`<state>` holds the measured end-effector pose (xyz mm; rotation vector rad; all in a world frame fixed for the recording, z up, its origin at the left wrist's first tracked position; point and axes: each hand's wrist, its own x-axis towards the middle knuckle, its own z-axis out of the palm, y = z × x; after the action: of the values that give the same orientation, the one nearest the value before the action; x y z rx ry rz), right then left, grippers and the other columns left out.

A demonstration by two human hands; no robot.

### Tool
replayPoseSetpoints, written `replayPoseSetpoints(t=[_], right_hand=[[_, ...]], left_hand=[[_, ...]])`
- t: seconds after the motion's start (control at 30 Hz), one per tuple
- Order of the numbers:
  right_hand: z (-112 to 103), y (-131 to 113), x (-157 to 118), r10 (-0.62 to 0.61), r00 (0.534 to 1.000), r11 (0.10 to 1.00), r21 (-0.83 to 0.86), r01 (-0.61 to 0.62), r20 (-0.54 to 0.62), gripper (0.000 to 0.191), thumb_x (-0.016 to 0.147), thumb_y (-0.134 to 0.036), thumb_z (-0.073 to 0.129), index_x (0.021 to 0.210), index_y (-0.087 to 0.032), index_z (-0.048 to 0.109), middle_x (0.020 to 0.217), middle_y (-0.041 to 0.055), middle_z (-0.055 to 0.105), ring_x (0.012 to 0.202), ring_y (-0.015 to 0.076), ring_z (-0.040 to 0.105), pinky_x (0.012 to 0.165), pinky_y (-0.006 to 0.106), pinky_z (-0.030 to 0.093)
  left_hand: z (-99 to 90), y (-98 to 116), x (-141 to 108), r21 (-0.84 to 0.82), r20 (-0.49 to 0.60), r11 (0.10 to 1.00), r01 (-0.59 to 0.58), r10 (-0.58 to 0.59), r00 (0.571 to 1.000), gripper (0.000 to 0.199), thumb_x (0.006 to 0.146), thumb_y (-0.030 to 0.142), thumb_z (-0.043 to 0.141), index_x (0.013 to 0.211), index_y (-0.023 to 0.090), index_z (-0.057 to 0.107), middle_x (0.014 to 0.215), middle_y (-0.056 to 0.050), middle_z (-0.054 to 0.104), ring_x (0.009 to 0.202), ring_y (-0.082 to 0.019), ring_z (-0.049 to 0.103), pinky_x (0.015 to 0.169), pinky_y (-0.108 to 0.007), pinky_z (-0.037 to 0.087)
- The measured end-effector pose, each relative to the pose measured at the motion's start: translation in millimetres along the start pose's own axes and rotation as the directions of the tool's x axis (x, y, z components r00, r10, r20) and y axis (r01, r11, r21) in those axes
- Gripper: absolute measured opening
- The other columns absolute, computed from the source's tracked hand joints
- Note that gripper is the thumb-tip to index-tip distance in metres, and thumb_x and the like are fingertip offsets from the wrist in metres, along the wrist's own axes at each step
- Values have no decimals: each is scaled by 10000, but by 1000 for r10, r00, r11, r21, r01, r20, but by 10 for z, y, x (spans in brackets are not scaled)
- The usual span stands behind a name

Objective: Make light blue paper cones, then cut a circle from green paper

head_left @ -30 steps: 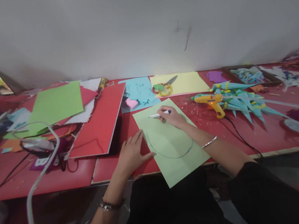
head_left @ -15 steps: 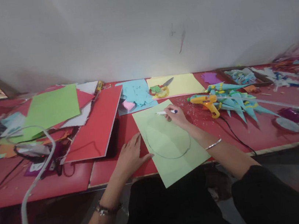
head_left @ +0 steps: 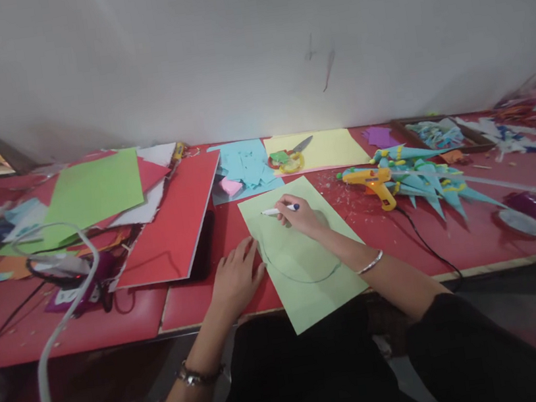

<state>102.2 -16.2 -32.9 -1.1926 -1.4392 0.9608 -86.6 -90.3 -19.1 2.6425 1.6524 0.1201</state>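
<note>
A pale green sheet of paper lies tilted on the red table in front of me, with a large curved dark line drawn on it. Between the fingers of my right hand is a white marker with a dark blue end. Its tip points left, close to the sheet's upper left part; whether it touches the paper I cannot tell. My left hand rests with fingers stretched out at the sheet's left edge. Part of the drawn line is hidden behind my right hand and forearm.
A yellow glue gun lies to the right beside blue paper cones. At the back, scissors sit on a pale yellow sheet. A red board leans at the left. A white bent tube rises at front left.
My right hand has moved left across the sheet with the marker. The left hand has stayed at the paper's left edge, its thumb drawn in slightly.
</note>
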Motion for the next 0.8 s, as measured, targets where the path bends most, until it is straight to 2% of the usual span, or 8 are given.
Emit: replayPoseSetpoints(t=[0.13, 0.33, 0.6, 0.8], right_hand=[[-15, -4, -14, 0, 1000, 1000, 4, 0, 4, 170, 772, -286, 467, 644, -179, 500, 531, -51, 514, 437, 58, 496, 428, 160, 361], [-20, -52, -88, 23, 990, 999, 45, -29, 142, 178, 775, -300, 471, 661, -171, 518, 545, -43, 525, 444, 60, 496, 433, 166, 378], [-99, -157, -291, 76, 950, 991, 78, -104, 304, 194, 782, -306, 481, 671, -157, 537, 557, -27, 534, 450, 60, 486, 415, 163, 378], [-208, -231, -438, 146, 899, 980, 64, -188, 413, 184, 779, -279, 483, 661, -149, 536, 526, -24, 547, 435, 57, 490, 413, 157, 373]], left_hand=[[18, 8, -4, 3, -5, 1000, 2, -2, 1000, 449, 837, 316, 374, 1263, 180, 416, 1341, -53, 419, 1086, -242, 494, 859, -409, 420], [30, 3, -2, 26, -31, 1000, 1, 0, 1000, 444, 835, 284, 357, 1258, 172, 426, 1342, -39, 418, 1045, -232, 515, 833, -398, 431], [66, -10, 4, 69, -63, 998, -15, 19, 998, 453, 816, 194, 323, 1254, 170, 435, 1330, -27, 434, 1002, -220, 536, 804, -383, 439], [60, 3, 7, 70, -52, 997, -12, 15, 999, 460, 811, 187, 319, 1255, 163, 436, 1323, -32, 442, 1005, -224, 537, 801, -390, 442]])
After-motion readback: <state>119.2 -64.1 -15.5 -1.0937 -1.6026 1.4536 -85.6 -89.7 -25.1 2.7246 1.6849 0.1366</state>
